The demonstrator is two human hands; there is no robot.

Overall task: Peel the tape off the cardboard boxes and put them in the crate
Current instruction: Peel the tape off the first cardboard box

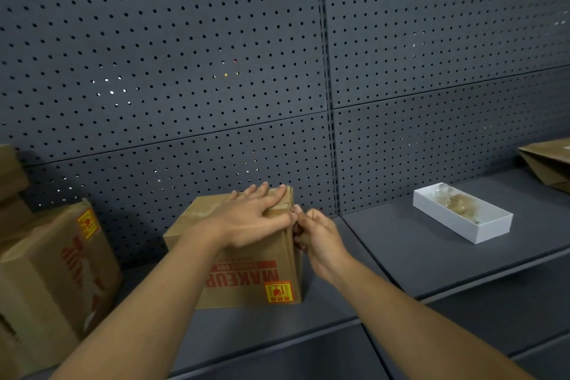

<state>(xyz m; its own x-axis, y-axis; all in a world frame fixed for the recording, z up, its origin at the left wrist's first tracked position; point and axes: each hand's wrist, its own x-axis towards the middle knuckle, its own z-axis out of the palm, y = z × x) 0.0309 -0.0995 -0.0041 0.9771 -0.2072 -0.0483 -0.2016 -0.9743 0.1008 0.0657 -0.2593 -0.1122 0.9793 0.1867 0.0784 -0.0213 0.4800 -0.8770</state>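
The cardboard box point(246, 256), likely light and stiff, is pressed flat by the left hand point(249, 219); thin tape at its right top edge is pinched by the right hand point(317, 234).

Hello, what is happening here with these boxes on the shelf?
A person is working on a cardboard box that stands on a dark shelf. The left hand lies flat on the top of the box and holds it down. The right hand pinches at the upper right edge, apparently at the tape. A white tray farther right already holds crumpled tape. Another box waits on the left.
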